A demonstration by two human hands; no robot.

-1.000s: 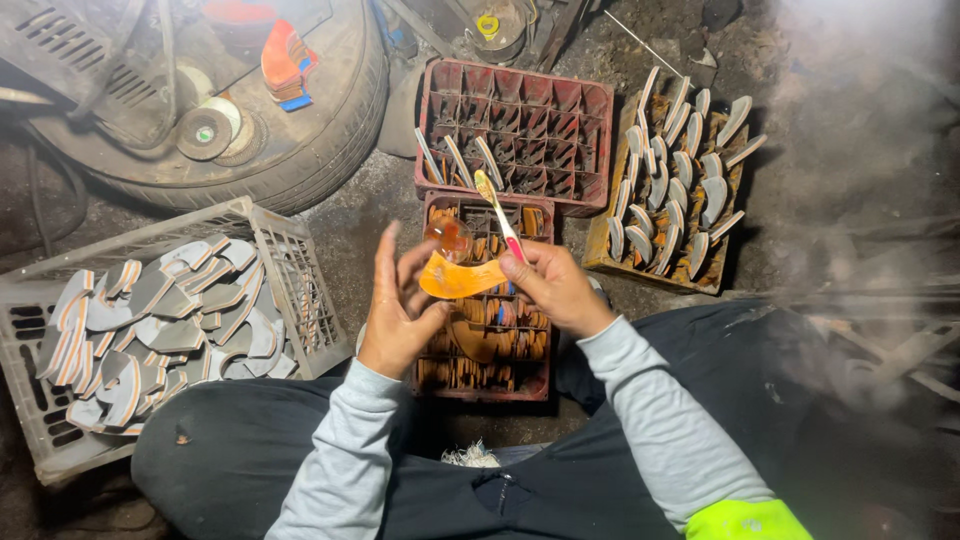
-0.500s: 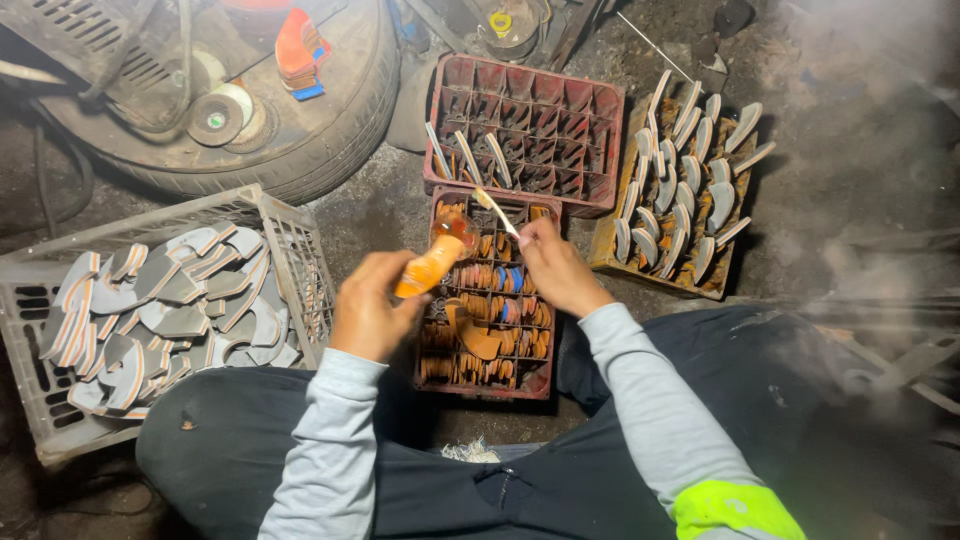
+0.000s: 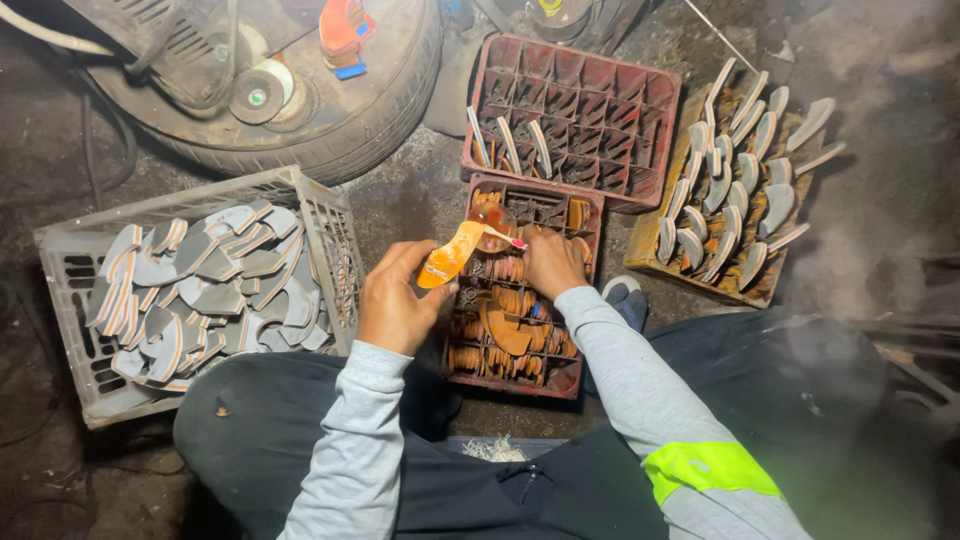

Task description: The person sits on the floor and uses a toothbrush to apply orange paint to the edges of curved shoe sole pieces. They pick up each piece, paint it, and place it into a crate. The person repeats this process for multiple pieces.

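Dark, gritty floor (image 3: 410,205). At the left edge, a grey crate (image 3: 320,235) of curved pieces. Toward the far edge, a tyre (image 3: 330,130) and a red divided crate (image 3: 570,110). Centre, a smaller red crate (image 3: 560,375). At the right, a wooden tray (image 3: 650,250) of upright pale pieces.

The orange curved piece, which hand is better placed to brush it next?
The right hand: it holds the small brush beside the orange curved piece, which the left hand is gripping.

Dim, warm overhead light; dark, murky corners; hazy blur at right edge
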